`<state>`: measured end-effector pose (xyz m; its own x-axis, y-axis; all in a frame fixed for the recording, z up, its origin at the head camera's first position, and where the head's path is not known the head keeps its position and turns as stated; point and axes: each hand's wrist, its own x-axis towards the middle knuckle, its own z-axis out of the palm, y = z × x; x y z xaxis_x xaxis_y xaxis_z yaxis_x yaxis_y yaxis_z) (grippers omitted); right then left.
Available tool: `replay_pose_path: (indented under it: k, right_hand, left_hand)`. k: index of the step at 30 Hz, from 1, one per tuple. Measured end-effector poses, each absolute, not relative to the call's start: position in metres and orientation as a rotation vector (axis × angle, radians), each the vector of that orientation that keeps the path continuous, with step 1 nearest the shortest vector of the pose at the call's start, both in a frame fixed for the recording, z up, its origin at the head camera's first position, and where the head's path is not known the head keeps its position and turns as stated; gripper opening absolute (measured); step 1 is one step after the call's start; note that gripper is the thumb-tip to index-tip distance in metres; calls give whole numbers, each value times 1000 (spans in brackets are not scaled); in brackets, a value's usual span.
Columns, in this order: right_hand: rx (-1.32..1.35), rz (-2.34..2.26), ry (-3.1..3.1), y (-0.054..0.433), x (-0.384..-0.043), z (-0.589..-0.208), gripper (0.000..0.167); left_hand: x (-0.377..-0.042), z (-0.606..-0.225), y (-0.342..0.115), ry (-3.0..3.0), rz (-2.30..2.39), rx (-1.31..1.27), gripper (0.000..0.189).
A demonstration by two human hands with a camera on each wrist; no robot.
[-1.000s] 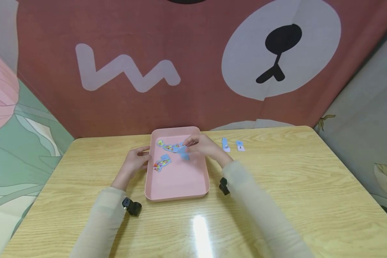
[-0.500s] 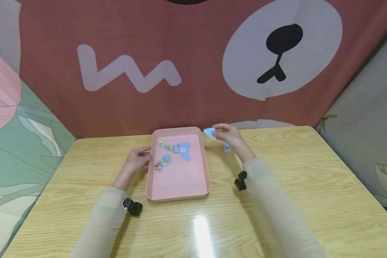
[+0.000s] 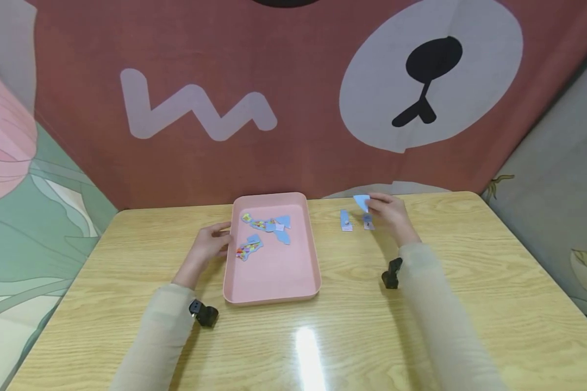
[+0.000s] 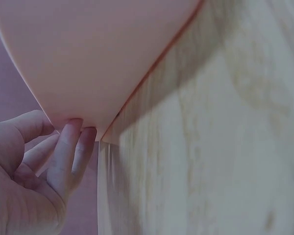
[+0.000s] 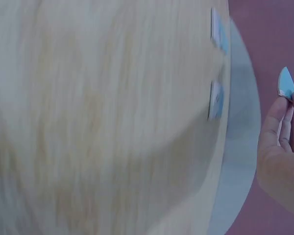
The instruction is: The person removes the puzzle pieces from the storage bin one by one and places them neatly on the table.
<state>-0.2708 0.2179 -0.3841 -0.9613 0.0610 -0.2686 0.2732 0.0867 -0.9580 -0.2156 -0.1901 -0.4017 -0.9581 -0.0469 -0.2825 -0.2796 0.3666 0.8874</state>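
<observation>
Your right hand point(image 3: 391, 216) pinches the blue piece point(image 3: 360, 202), raised near two table pieces point(image 3: 345, 220), marks too small to read. Right wrist view adds its pale base. Left hand point(image 3: 209, 243), fingers relaxed, touches the pink tray point(image 3: 279, 277).

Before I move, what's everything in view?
Table: 1, light wood-coloured, centre
Backdrop: 1, mostly red-brown, behind the table
Flowered cloth: 1, green, pink and whitish, far left
Pale cloth: 1, greyish, far right
Tray: 1, pink, on the table
Piece groups: 2, blue and multicoloured, in the tray
Loose pieces: 2, blue and whitish, on the table beside the tray
Held piece: 1, blue, in the right hand
Wrist cameras: 2, black, one per wrist
Sleeves: 2, cream, one per arm
Left hand: 1, bare, touching the tray's side
Right hand: 1, bare, pinching the held piece
</observation>
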Motion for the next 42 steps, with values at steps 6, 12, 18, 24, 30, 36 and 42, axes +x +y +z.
replay_pose_path:
  k: [6, 12, 18, 24, 30, 36, 42]
  right_hand:
    - [327, -2040, 2217, 242, -265, -392, 54]
    - [345, -2128, 2137, 258, -262, -397, 55]
    - [363, -2116, 2111, 267, -258, -398, 57]
    - [360, -1996, 2131, 272, -255, -400, 59]
    - [394, -1974, 2096, 276, -253, -404, 59]
    - [391, -1960, 2097, 278, -253, -407, 59]
    - [356, -1928, 2131, 281, -253, -409, 58]
  left_hand:
    - [-216, -402, -190, 2408, 1654, -301, 52]
    - [-215, -401, -189, 2407, 1656, -299, 52]
    - [-215, -400, -189, 2409, 1639, -308, 52]
    - [-216, -401, -190, 2407, 1648, -298, 52]
    - [-216, -401, -190, 2399, 1654, -296, 52]
    - [-215, -401, -189, 2392, 1670, -292, 52]
    - [-214, -400, -189, 2407, 1665, -294, 52]
